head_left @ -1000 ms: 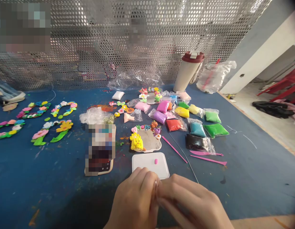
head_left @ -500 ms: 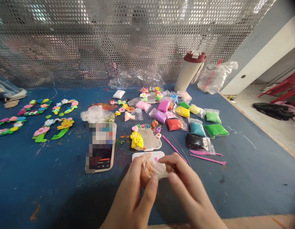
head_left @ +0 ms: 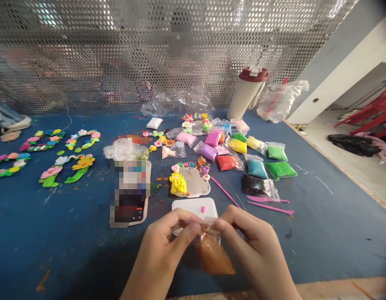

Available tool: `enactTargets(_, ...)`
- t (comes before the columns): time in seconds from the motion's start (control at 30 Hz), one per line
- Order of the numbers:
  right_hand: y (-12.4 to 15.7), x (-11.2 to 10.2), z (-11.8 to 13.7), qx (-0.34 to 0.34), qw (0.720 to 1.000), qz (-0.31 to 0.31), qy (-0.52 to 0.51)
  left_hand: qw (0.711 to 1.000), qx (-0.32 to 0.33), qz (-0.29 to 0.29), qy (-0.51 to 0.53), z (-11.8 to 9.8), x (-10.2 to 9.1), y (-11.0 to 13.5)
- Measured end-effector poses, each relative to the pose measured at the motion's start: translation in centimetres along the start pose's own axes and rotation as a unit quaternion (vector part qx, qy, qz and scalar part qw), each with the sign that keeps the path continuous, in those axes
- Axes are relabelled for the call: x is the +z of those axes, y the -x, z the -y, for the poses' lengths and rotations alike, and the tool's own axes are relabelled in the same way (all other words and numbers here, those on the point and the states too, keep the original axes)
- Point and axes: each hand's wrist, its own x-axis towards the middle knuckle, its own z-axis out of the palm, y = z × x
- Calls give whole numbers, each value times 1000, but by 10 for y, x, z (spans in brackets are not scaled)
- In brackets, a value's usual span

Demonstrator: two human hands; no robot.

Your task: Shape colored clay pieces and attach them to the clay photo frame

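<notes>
A clear zip bag of brown clay (head_left: 215, 253) hangs between my hands, its strip edge uppermost. My left hand (head_left: 172, 235) pinches one end of that edge, and my right hand (head_left: 247, 235) pinches the other. Just beyond lies a white board (head_left: 183, 205) with a small pink piece of clay (head_left: 203, 209) on it; my fingers and the bag cover its near part. Behind the board is a small mirror (head_left: 195, 183) whose frame carries a yellow clay figure (head_left: 179, 185), letters and other little clay shapes.
A phone (head_left: 132, 196) lies to the left. Several bags of coloured clay (head_left: 257, 167) spread over the right side, near pink modelling tools (head_left: 270, 208). A tumbler (head_left: 244, 96) stands by the perforated metal screen (head_left: 118, 62). Flower-decorated clay frames (head_left: 82, 166) lie far left.
The bag of brown clay has turned from being bunched in my left hand to hanging down from its top edge. My right hand now pinches that edge too. The pink piece is uncovered.
</notes>
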Motion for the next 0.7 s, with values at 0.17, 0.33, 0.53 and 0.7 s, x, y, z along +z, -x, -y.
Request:
enactTargets(0.17, -3, -2, 1, 2, 1000, 23, -2, 999, 0, -39, 1, 3, -1, -2)
enactTargets(0.33, -5, -4, 2, -17, 998, 66, -11, 998, -8, -67, -11, 3, -5, 1)
enactTargets(0.53, -3, -7, 6, -9, 997, 72, 3, 998, 9, -56, -19, -1, 2, 8)
enactTargets(0.7, -2, -3, 2, 6, 997, 66, -24, 996, 46, -48, -63, -2, 6, 10)
